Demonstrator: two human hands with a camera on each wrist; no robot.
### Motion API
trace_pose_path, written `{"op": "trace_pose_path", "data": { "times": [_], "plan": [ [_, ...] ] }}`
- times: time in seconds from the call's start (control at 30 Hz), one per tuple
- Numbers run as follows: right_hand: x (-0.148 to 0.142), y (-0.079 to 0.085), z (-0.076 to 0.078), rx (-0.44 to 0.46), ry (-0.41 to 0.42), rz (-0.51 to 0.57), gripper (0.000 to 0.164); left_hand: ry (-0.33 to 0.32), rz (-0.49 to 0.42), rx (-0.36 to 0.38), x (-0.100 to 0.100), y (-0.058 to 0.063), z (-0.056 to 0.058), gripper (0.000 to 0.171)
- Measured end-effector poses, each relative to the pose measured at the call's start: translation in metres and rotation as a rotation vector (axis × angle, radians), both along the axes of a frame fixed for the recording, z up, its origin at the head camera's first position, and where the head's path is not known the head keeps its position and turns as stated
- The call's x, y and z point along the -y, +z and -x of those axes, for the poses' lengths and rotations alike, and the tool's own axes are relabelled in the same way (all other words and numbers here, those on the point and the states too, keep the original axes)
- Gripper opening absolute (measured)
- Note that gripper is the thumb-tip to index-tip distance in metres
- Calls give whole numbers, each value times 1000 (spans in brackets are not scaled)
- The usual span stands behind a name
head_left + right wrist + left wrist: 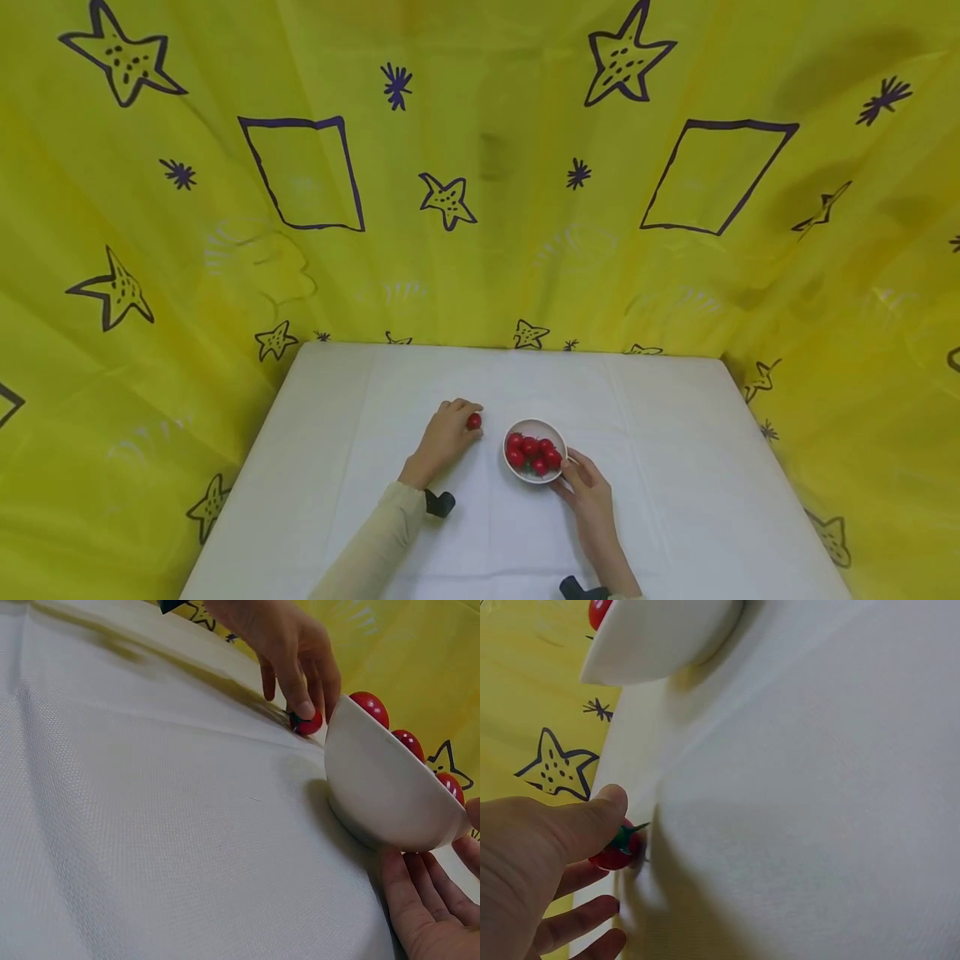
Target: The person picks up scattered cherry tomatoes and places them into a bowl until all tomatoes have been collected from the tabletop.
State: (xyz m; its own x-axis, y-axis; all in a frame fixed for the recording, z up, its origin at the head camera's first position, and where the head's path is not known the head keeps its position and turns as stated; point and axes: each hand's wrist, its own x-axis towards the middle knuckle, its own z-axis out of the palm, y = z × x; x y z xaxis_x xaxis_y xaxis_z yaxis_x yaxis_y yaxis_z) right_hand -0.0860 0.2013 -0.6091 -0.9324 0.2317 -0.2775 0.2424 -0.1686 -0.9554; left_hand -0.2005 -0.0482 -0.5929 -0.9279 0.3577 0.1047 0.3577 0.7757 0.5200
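On the white table my left hand [446, 437] pinches a small red cherry tomato [475, 421] between thumb and fingers. The tomato's green stem [625, 837] shows in the left wrist view, with the fruit at or just above the cloth. To its right is a white bowl [386, 776] holding several red cherry tomatoes [530, 447]. My right hand [592, 498] holds this bowl from its right side, thumb near the rim and fingers [409, 889] against the lower wall. Part of the right thumb is cut off in the right wrist view.
A white cloth [420, 375] covers the table, with faint creases. Behind and on both sides hangs a yellow curtain [495, 275] printed with dark stars and squares. Dark wrist mounts [440, 503] sit at both wrists.
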Motion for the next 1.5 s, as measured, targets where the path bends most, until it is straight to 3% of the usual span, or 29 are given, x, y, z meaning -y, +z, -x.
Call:
{"op": "trace_pose_path", "data": {
  "times": [0.53, 0.7, 0.8, 1.03, 1.2, 1.5],
  "plan": [
    [0, 0, 0, -2, -6, 7, 51, -47, -85, 23, 1, -4, 3, 32],
    [1, 0, 1, 8, -3, 3, 51, -61, -209, 101, -5, -3, 0, 33],
    [2, 0, 1, 7, -6, 10, 52, -78, -313, 148, -10, 5, -4, 34],
    [1, -1, 1, 9, -2, -9, 55, -169, -433, 129, -25, 22, -16, 37],
    [-2, 2, 0, 11, 9, -42, 55, -239, -385, 68, -38, 28, -23, 37],
    [1, 1, -2, -13, -2, -28, 57, -247, -205, 101, -47, 29, -32, 40]
  ]
}}
